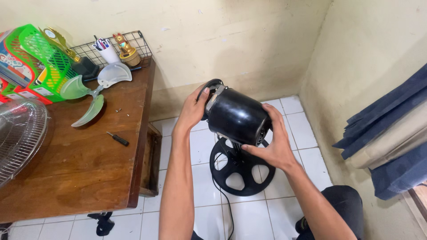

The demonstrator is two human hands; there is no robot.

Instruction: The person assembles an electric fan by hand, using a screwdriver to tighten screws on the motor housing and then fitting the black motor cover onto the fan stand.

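Both hands, left hand [192,111] and right hand [275,142], are gripping the black fan motor housing [238,116]; blade [91,89] and grille [20,133] are lying removed on the desk [80,169].

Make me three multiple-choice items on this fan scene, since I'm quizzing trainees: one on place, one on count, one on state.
1. Where does the screwdriver lie?
A. on the wooden table
B. on the floor
C. in the cup

2. How many blades has the loose fan blade?
A. two
B. three
C. five

3. How is the black motor housing held?
A. by one hand
B. by both hands
C. untouched

Answers: 1 A, it rests on the tabletop; 2 B, three pale blades show; 3 B, left hand and right hand grip it.
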